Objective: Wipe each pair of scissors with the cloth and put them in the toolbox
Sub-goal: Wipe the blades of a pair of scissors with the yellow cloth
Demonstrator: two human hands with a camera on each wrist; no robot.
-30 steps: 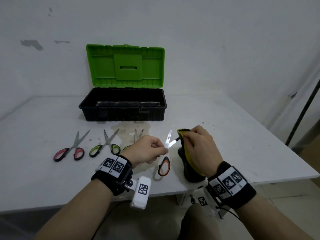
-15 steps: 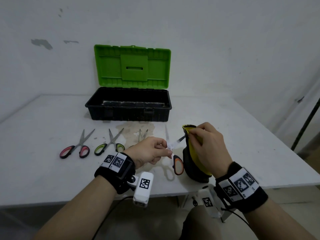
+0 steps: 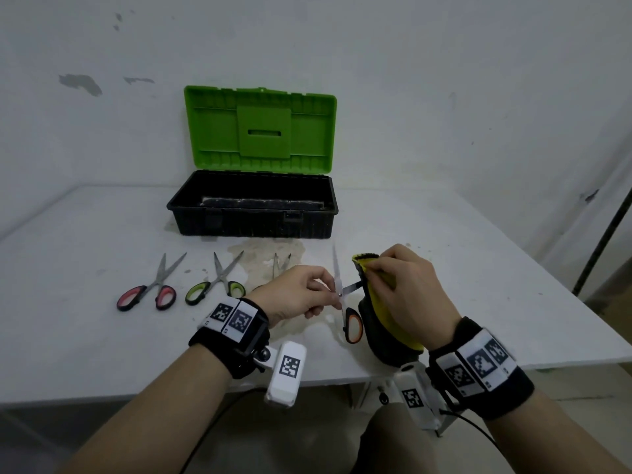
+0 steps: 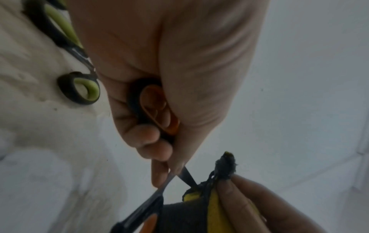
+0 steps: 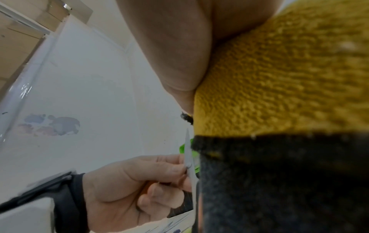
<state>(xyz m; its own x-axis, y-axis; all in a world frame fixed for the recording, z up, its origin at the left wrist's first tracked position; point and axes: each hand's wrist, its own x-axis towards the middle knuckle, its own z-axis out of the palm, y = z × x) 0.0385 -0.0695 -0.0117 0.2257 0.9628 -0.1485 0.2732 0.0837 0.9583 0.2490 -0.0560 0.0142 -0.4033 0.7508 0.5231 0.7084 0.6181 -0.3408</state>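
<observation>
My left hand [image 3: 307,292] pinches the orange-handled scissors [image 3: 352,325] at the pivot, blades spread wide. One orange handle loop [image 4: 157,110] lies inside the curled fingers. My right hand [image 3: 407,289] grips the yellow and black cloth [image 3: 390,323] folded over one blade. In the right wrist view the cloth [image 5: 279,110] fills the right half, with the free blade [image 5: 187,151] beside it. The open toolbox [image 3: 253,217], black with a green lid, stands at the back of the table. Red-handled scissors [image 3: 150,292] and green-handled scissors [image 3: 219,283] lie at the left.
A third pair of scissors [image 3: 280,265] lies partly hidden behind my left hand, over a brownish stain on the white table [image 3: 85,336]. The table's front edge runs just under my wrists. A dark pole [image 3: 605,234] leans at the far right.
The scissors have turned so the free blade points up and the orange handle hangs down. My right hand with the cloth has slid along the other blade toward the pivot.
</observation>
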